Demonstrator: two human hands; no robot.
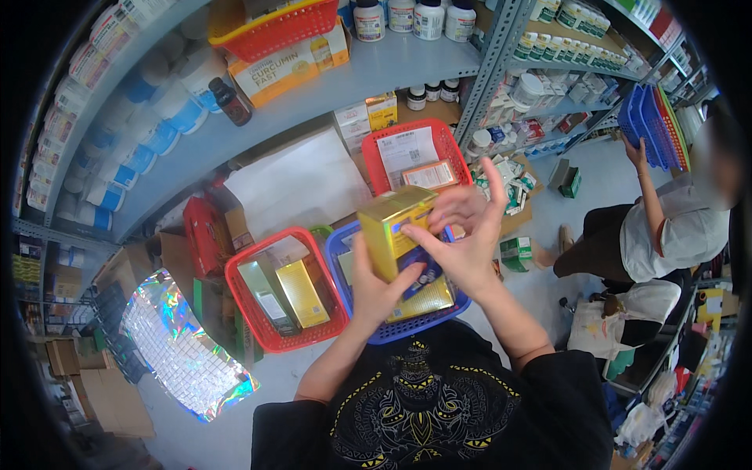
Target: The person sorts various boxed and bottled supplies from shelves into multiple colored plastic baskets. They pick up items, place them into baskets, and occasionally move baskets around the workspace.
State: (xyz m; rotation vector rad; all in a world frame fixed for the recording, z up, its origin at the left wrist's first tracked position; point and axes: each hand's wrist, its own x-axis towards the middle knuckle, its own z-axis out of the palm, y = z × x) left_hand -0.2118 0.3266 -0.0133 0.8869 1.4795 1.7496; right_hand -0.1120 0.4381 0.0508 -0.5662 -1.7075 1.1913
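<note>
My left hand [376, 286] grips a gold and dark blue carton [384, 215] over a blue plastic basket [399, 333]. Beside it my right hand [474, 247] has its fingers apart and slightly blurred, the index finger raised. The right thumb reaches across the carton's face and seems to touch it. Inside the blue basket lies another gold box [427, 301], partly hidden by my hands. Just to the left, a red basket [288, 343] holds a gold box [301, 294] and a grey-green box [266, 294] standing in it.
Another red basket [377, 160], with a paper and a small box, stands behind. Metal shelving [305, 90] with bottles and an orange carton [286, 74] runs across the back. A shiny holographic bag [184, 348] is at left. At right a person [666, 227] carries stacked baskets [654, 129].
</note>
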